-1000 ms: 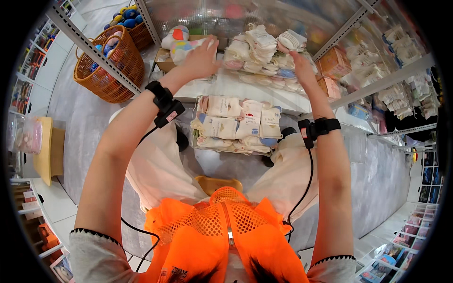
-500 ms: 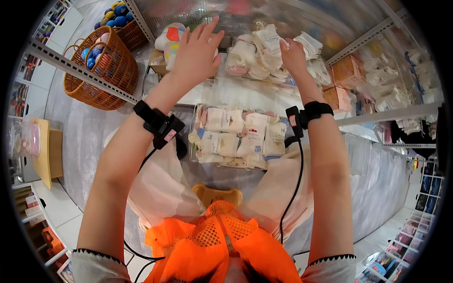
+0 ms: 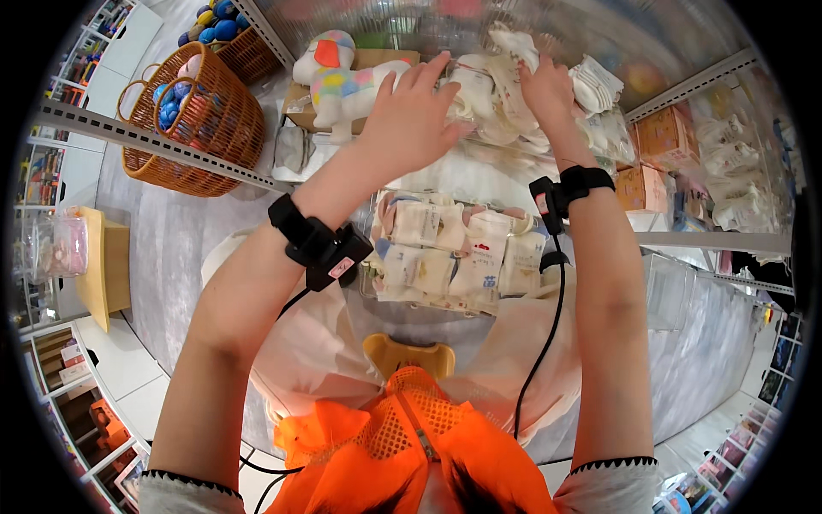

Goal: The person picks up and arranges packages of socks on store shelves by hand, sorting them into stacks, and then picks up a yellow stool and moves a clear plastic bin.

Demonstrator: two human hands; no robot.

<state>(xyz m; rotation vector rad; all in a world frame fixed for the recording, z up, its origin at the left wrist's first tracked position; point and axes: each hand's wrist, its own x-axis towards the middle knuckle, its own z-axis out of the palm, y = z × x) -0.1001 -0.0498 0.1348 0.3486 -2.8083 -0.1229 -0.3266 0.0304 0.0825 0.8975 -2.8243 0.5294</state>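
Observation:
My left hand [image 3: 415, 124] reaches over the front of the shelf, fingers spread and nothing in them. Its fingertips are beside a clear bin [image 3: 518, 147] heaped with white packaged socks [image 3: 473, 92]. Above the right part of that heap, my right hand [image 3: 548, 92] is closed at the edge of a white pair of socks [image 3: 514, 41]; its fingertips are partly hidden. Left of my left hand lies a white plush toy dog [image 3: 342, 90] with coloured patches. Below the shelf, a second clear bin [image 3: 370, 278] holds rows of packaged socks [image 3: 428, 224].
Wicker baskets of balls [image 3: 193, 128] stand at the left, behind a perforated metal shelf post [image 3: 154, 137]. Orange boxes [image 3: 664, 141] and more bagged goods fill the right side. A yellow stool [image 3: 409, 353] is between my legs. Black cables run from both wrist straps.
My left hand has moved right, away from the plush dog and toward the sock heap. My right hand has lifted slightly with the white socks. The view has shifted a little.

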